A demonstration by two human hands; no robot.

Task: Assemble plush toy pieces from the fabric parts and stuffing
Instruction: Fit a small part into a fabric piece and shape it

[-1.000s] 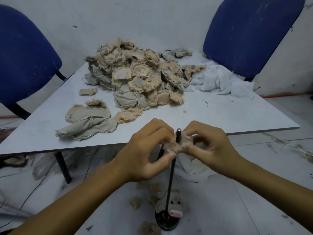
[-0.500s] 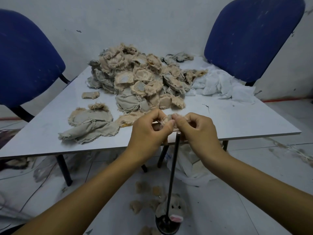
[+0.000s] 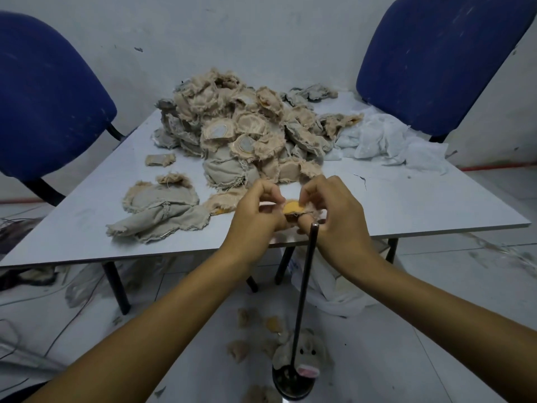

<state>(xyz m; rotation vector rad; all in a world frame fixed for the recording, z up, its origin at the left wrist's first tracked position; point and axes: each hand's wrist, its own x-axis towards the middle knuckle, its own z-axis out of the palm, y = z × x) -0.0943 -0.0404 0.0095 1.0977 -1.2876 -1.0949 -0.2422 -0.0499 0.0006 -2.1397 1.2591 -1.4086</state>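
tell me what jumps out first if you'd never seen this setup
The big heap of frayed beige fabric pieces on the far middle of the white table draws the eye first. In front of it, the left hand and right hand pinch a small piece with an orange-yellow face, just above an upright black metal rod that stands on the floor. Two blue chairs flank the table at the back.
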